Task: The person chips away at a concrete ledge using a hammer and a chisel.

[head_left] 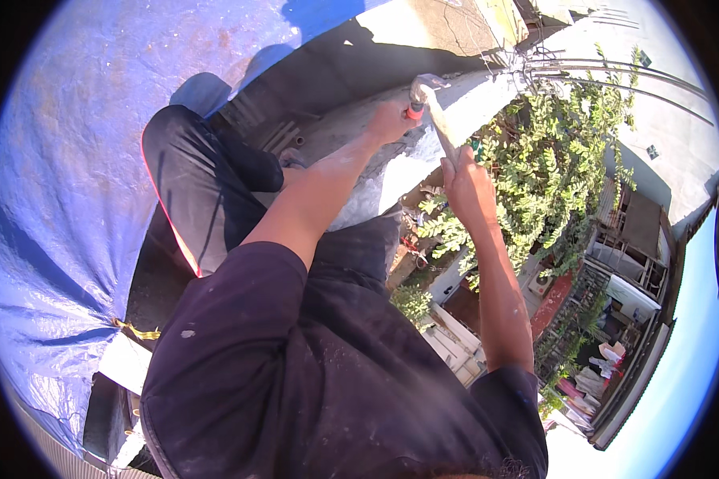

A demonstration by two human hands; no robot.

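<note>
My left hand (390, 122) is closed around a tool with a red-orange collar (414, 112), which looks like a chisel; its far end is hard to make out. In my right hand (470, 188) is a hammer (442, 128), gripped by its pale wooden handle. The hammer's head is at the upper end of the tool in my left hand, and I cannot tell whether they touch. Both hands are over a grey-white concrete ledge (339, 120), dusty and sunlit along its right side. My knees are bent to either side of its near part.
A blue tarp (72, 176) covers the left side. Bare steel bars (631, 70) stick out at the upper right. To the right, a leafy bush (551, 160) rises beside a drop, with houses (635, 255) below. Several pipes (280, 137) lie by my left leg.
</note>
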